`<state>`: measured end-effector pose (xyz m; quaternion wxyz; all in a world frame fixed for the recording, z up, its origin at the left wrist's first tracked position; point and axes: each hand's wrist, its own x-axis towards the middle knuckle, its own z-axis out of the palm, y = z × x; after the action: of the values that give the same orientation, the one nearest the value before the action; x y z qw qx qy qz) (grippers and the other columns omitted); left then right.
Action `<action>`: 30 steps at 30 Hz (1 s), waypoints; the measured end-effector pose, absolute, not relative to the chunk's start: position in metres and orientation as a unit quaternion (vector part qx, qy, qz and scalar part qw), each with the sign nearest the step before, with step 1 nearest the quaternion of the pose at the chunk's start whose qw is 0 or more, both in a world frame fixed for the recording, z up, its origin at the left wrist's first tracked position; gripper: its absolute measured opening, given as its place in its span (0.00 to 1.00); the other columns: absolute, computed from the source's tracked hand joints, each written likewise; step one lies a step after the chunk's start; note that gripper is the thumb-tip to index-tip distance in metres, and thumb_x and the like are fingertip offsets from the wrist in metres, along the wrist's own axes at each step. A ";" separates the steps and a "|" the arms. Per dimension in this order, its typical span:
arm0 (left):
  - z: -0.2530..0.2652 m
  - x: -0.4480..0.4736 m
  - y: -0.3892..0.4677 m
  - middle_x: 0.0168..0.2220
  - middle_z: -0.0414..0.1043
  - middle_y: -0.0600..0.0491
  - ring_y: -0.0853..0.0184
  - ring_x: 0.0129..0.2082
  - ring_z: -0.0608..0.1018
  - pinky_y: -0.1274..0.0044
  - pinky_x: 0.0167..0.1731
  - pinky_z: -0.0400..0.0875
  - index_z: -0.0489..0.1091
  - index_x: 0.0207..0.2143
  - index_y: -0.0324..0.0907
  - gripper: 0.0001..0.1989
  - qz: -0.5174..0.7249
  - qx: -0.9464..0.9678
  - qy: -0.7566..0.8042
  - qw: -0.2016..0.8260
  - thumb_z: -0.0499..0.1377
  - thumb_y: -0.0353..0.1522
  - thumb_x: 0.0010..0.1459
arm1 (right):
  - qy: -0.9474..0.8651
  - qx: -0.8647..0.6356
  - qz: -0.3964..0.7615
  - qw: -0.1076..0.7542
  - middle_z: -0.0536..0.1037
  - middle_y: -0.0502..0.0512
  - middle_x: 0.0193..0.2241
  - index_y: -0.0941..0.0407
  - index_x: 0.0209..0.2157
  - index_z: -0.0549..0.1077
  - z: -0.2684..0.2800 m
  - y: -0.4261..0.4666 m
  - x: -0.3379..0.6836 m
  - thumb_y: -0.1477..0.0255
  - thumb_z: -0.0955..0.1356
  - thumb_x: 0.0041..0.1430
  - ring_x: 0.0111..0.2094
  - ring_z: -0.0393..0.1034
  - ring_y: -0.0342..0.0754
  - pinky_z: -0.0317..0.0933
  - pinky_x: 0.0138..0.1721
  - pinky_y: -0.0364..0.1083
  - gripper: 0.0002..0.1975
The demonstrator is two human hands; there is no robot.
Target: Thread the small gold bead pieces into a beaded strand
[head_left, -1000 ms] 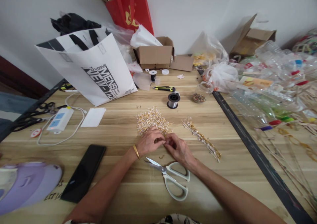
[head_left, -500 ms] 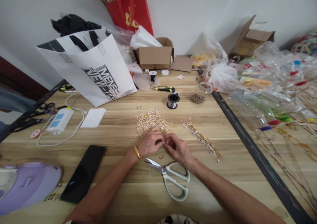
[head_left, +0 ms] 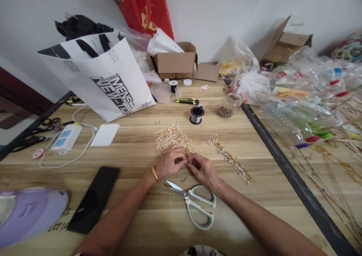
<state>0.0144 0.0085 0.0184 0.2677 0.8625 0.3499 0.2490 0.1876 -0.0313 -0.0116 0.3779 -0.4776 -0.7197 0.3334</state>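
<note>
Pale-handled scissors (head_left: 186, 194) lie lower centre. Mid-frame, right hand (head_left: 205, 170) and left hand (head_left: 169, 163) pinch fingertips close together, anything gripped too small to tell; the gold-and-white bead pile (head_left: 173, 136), without clear long axis, spreads just above, nearer the left.

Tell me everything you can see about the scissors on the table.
The scissors lie flat on the wood-grained table, just on the near side of the left hand and right hand. Their shiny, metal-looking blades are slightly parted, pointing left and away from the person. Two pale, plastic-looking handle loops spread toward the right, meeting the blades at a pivot. Neither hand holds them; whether the right wrist touches the upper loop is unclear.
</note>
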 end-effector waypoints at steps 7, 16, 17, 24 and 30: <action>0.021 0.012 0.010 0.25 0.70 0.52 0.66 0.32 0.68 0.73 0.36 0.64 0.69 0.23 0.39 0.08 0.242 0.861 0.366 0.258 0.56 0.29 0.55 | -0.728 -0.460 0.323 0.393 0.71 0.51 0.25 0.56 0.29 0.70 -0.007 -0.030 0.189 0.75 0.63 0.57 0.26 0.65 0.44 0.59 0.28 0.41 0.05; 0.024 0.013 0.009 0.25 0.70 0.52 0.66 0.33 0.68 0.73 0.37 0.63 0.70 0.25 0.39 0.11 0.244 0.858 0.378 0.247 0.56 0.34 0.58 | -0.726 -0.470 0.316 0.391 0.71 0.50 0.24 0.57 0.31 0.70 -0.009 -0.030 0.188 0.73 0.64 0.57 0.24 0.64 0.43 0.58 0.26 0.41 0.04; 0.023 0.014 0.009 0.25 0.70 0.52 0.66 0.33 0.68 0.72 0.38 0.63 0.70 0.25 0.39 0.11 0.243 0.860 0.375 0.245 0.57 0.35 0.57 | -0.726 -0.470 0.315 0.391 0.71 0.50 0.23 0.57 0.31 0.70 -0.010 -0.030 0.188 0.73 0.64 0.57 0.24 0.63 0.43 0.58 0.26 0.40 0.04; 0.019 0.018 0.006 0.25 0.69 0.53 0.66 0.33 0.67 0.73 0.37 0.63 0.69 0.24 0.40 0.10 0.246 0.863 0.375 0.233 0.58 0.35 0.56 | -0.733 -0.470 0.317 0.375 0.72 0.50 0.24 0.57 0.32 0.71 -0.011 -0.030 0.188 0.75 0.64 0.57 0.24 0.65 0.43 0.58 0.26 0.40 0.04; 0.022 0.021 0.002 0.25 0.68 0.52 0.65 0.34 0.67 0.73 0.37 0.63 0.67 0.22 0.39 0.10 0.232 0.871 0.383 0.202 0.59 0.33 0.56 | -0.737 -0.464 0.318 0.375 0.72 0.50 0.24 0.56 0.32 0.70 -0.010 -0.031 0.188 0.76 0.64 0.56 0.24 0.65 0.43 0.59 0.27 0.40 0.03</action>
<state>0.0208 0.0024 0.0221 0.2022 0.8708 0.3834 0.2318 0.1879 -0.0313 -0.0099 0.3750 -0.4637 -0.7372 0.3175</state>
